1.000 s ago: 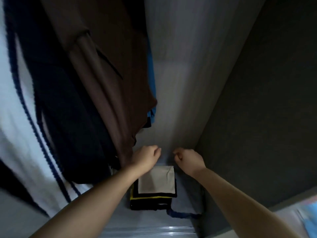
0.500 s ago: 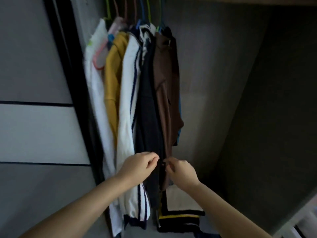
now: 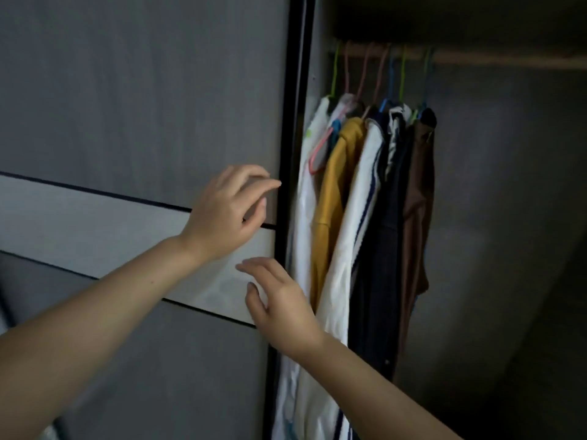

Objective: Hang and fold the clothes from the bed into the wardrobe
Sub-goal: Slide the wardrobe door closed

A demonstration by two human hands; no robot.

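Note:
Several garments hang on coloured hangers from the wardrobe rail (image 3: 476, 57): a white one (image 3: 306, 217), a mustard one (image 3: 330, 198), a white one with navy stripes (image 3: 355, 223), a dark navy one (image 3: 384, 249) and a brown one (image 3: 416, 198). My left hand (image 3: 228, 211) is raised in front of the grey sliding door (image 3: 143, 106), its fingers loosely spread near the door's black edge (image 3: 286, 185), holding nothing. My right hand (image 3: 279, 303) is lower, fingers spread, just left of the white garment, and empty.
The wardrobe's dark inner side wall (image 3: 508, 217) stands right of the clothes, with open space between it and the brown garment. The door carries a lighter horizontal band (image 3: 95, 227).
My view has risen from the wardrobe floor and its folded pile to the rail. Both hands left the hanging clothes and moved left and up towards the sliding door's edge, fingers uncurling.

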